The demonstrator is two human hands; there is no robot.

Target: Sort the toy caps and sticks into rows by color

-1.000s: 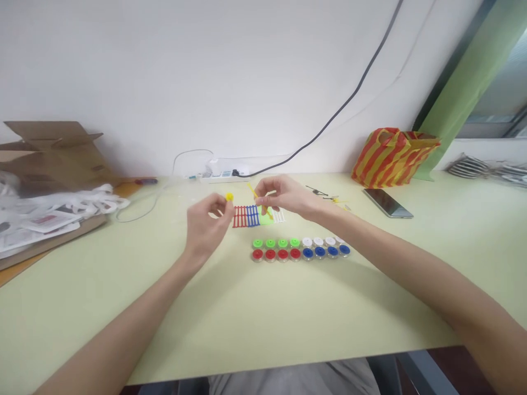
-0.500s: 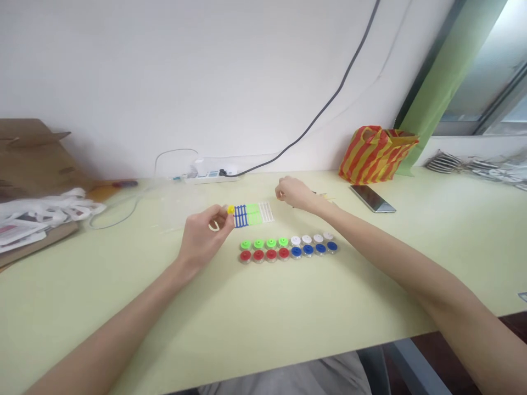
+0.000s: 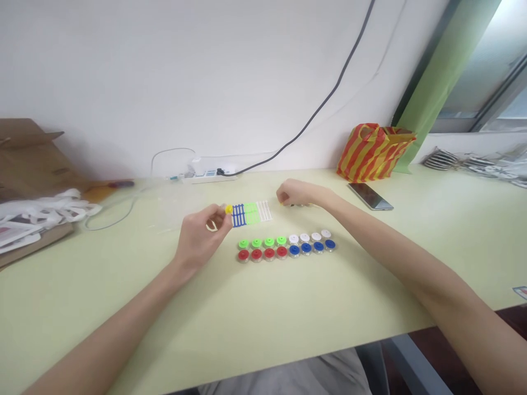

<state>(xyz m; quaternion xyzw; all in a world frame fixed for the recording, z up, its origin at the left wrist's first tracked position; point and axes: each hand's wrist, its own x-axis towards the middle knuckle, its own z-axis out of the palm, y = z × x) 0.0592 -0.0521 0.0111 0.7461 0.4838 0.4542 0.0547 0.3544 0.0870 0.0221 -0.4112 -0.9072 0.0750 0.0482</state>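
Between thumb and fingertips my left hand [image 3: 201,233] pinches a small yellow piece [image 3: 229,209], just left of a row of thin plastic pieces: blue [image 3: 239,215], light green [image 3: 252,213] and white [image 3: 264,210]. My right hand [image 3: 298,193] is beyond the row's right end, fingers curled together low over the table; what they hold is too small to make out. Nearer to me stand two rows of small round pots with green [image 3: 256,243], white [image 3: 304,238], red [image 3: 256,254] and blue lids [image 3: 306,248].
A phone [image 3: 370,196] and a red-yellow striped bag [image 3: 374,153] are at the right. Behind the pieces lies a power strip [image 3: 212,175] with a black cable [image 3: 302,131]. A cardboard box [image 3: 35,159] and white straps [image 3: 61,206] occupy the left.
My right hand has lowered and its fingers have drawn closer to the table. My left hand keeps the yellow piece in nearly the same place. The view has shifted slightly.
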